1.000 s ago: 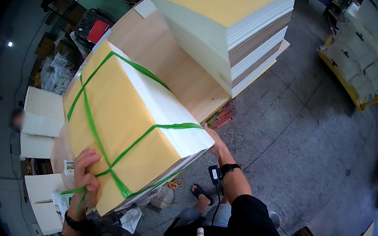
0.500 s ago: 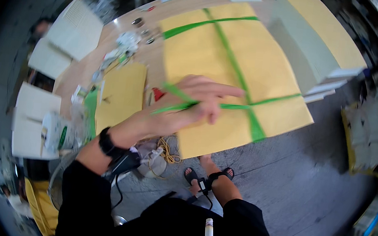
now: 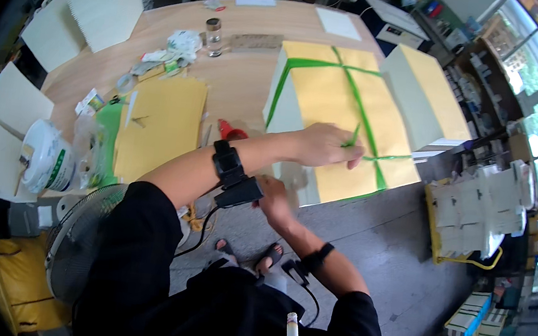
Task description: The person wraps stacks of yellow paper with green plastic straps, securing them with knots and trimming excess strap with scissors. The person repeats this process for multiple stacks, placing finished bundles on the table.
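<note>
A big bundle wrapped in yellow paper [image 3: 320,97] lies at the near edge of the wooden table [image 3: 238,85], with green strapping crossed over it. My left hand [image 3: 326,145] reaches across onto its top and pinches a loose end of the green strap [image 3: 354,136] near the crossing. My right hand [image 3: 274,199] is lower, against the bundle's white front side at the table edge, with curled fingers partly hidden by my left forearm. Whether it grips anything is unclear.
A second yellow-topped stack [image 3: 426,96] stands right of the bundle. On the table lie a yellow sheet [image 3: 161,126], a glass jar [image 3: 213,32], scraps and a white roll [image 3: 48,156]. A fan [image 3: 78,239] stands at lower left and a yellow cart [image 3: 476,215] of white stacks stands on the floor.
The bundle, held tilted a second ago, now lies flat on the table. My left hand went from its corner to the top and now pinches the strap end. My right hand moved under my left forearm.
</note>
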`<state>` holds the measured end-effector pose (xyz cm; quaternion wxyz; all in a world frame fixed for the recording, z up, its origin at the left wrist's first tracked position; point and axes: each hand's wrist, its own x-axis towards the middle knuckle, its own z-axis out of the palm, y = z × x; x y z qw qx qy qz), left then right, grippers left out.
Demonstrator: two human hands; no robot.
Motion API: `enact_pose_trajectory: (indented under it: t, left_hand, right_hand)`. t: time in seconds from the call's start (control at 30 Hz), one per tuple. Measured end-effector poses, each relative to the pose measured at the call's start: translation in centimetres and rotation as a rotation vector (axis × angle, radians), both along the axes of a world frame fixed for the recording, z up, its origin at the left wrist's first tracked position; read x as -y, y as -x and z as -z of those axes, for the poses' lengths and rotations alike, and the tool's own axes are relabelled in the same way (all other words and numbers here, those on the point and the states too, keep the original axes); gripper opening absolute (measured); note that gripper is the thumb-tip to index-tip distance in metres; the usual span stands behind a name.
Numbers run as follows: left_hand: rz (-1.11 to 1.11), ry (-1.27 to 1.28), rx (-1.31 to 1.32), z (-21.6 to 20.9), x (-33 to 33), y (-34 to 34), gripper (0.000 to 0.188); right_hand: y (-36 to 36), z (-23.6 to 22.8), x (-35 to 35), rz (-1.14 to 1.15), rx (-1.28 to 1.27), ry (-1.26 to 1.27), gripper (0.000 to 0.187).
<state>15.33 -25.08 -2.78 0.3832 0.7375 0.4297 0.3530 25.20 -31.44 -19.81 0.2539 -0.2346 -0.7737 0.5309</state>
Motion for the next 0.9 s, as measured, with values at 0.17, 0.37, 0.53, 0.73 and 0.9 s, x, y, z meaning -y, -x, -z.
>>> enact_pose_trajectory:
  t: [0.17, 0.37, 0.53, 0.73, 0.9]
  left_hand:
    - [0.131, 0.052, 0.098, 0.0, -0.2, 1.4, 0.053]
    - [0.184, 0.125, 0.117, -1.0, 0.4, 1.5, 0.053]
    - [0.159, 0.202, 0.132, -0.8, 0.0, 1.7, 0.049]
    - [0.166, 0.183, 0.109, -1.6, 0.3, 2.0, 0.048]
    - [0.167, 0.250, 0.097, -2.2, 0.6, 1.4, 0.051]
  right_hand:
    - [-4.3, -19.3, 1.9, -0.225, 0.245, 0.503, 0.026]
    - [-9.7, -23.5, -2.2, -0.114, 0.072, 0.703, 0.026]
    - [-10.3, -23.6, -6.9, 0.005, -0.160, 0.766, 0.028]
    - [-11.8, -22.5, -7.9, 0.066, -0.359, 0.822, 0.034]
    - [-17.5, -19.6, -7.8, -0.205, -0.406, 0.832, 0.048]
